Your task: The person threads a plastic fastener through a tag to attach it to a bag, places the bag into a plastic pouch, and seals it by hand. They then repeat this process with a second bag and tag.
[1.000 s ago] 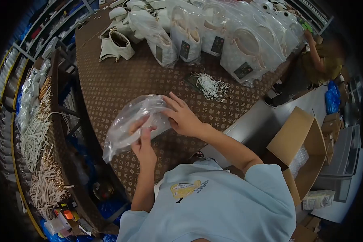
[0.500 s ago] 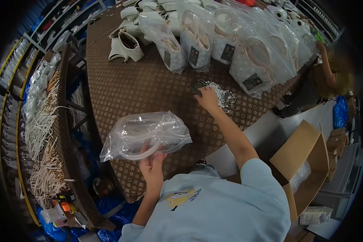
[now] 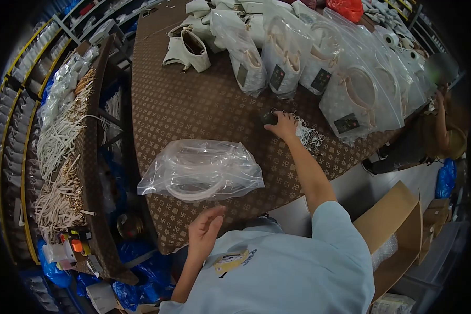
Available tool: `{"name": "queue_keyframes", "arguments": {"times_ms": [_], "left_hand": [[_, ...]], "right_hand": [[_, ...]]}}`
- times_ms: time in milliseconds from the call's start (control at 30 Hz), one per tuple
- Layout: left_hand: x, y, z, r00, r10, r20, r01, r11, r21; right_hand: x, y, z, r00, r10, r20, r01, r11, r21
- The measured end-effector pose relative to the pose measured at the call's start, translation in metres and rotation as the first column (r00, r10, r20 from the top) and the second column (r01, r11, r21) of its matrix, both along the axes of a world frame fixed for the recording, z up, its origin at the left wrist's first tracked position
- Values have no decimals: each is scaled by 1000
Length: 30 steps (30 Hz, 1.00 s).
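A clear plastic bag stands at the table's near side, wrapped round a pale handbag whose looped handle shows through the film. My left hand is just below it, apart from the plastic, with its fingers stretched out and nothing in them. Farther right, my right hand pinches a dark hang tag at the tabletop. Beside that hand lies a tangle of white tag strings.
Bagged handbags with dark tags stand along the back of the patterned table. Unwrapped white handbags sit at back left. Straps cover a side bench. An open carton is at right, with another person beyond.
My left hand has let go of the bagged handbag and drawn back toward me. My right hand has closed on the dark tag. The view has shifted slightly.
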<state>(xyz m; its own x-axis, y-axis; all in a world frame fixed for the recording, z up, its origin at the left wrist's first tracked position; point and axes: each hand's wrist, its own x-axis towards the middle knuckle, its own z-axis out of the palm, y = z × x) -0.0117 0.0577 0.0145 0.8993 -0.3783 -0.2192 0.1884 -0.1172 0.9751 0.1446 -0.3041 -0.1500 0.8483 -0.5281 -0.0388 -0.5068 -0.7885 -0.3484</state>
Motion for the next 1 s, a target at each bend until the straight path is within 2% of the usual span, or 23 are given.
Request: {"name": "queue_keyframes", "arguments": {"times_ms": [167,200,267,300,333,367,400,433,500,533,567,633,667,700,733,767,800,833,867,900,933,967,1000], "left_hand": [[2,-12,8,967,-253,-22,254,960,121],[2,-16,11,965,-261,-23,262,958,115],[3,-23,14,923,-383,13,377,913,157],[4,-27,13,921,-389,11,383,911,150],[4,-31,10,894,-448,22,441,887,138],[5,-36,8,863,-504,32,497,859,126],[6,-41,6,860,-509,28,503,856,119],[8,-47,5,852,-523,27,517,848,116],[11,-66,-3,840,-542,18,538,836,105],[13,-79,-12,902,-425,74,426,905,4],[14,-93,-23,949,-295,115,307,946,-103],[21,-122,-57,976,-156,152,181,970,-163],[27,-137,-58,976,-161,150,185,969,-162],[33,-151,-58,982,-130,139,163,952,-260],[38,-161,-60,987,-100,124,138,925,-354],[44,-165,-63,987,-103,121,140,925,-353],[51,-166,-70,988,-132,75,144,973,-180],[56,-164,-83,988,-154,25,154,988,0],[63,-166,-133,958,-108,265,87,992,88],[62,-164,-141,958,-114,263,93,991,92],[59,-160,-148,962,-110,250,89,992,95],[54,-152,-155,966,-103,236,82,992,98],[51,-142,-150,967,-102,232,80,992,102]], "right_hand": [[-4,9,20,988,-40,149,19,989,145],[-5,6,23,988,-47,146,27,990,139],[-9,-2,27,961,-107,255,-14,902,431],[-17,0,32,961,-111,252,-7,905,425],[-28,6,42,877,-267,398,-84,732,676],[-41,13,52,759,-451,469,-221,499,838],[-56,23,64,738,-440,512,-194,589,785],[-70,30,68,738,-443,509,-184,593,784],[-98,42,68,757,-276,592,-207,758,618],[-108,42,61,763,-139,631,-150,912,382],[-118,43,57,768,-145,624,-139,913,384],[-136,52,63,768,25,640,-173,970,169],[-144,55,66,789,101,606,-202,974,100],[-149,58,63,791,97,604,-198,975,104],[-154,59,60,780,169,603,-269,960,79],[-158,62,57,761,242,602,-339,939,52],[-164,70,65,800,180,573,-313,939,143],[-167,69,64,803,175,570,-309,940,146],[-169,67,63,795,117,596,-351,889,294],[-170,66,62,788,54,613,-392,813,431],[-171,63,58,790,47,611,-387,812,438],[-172,57,51,824,-155,545,-305,689,658],[-170,51,43,841,-330,428,-223,510,831]]}}
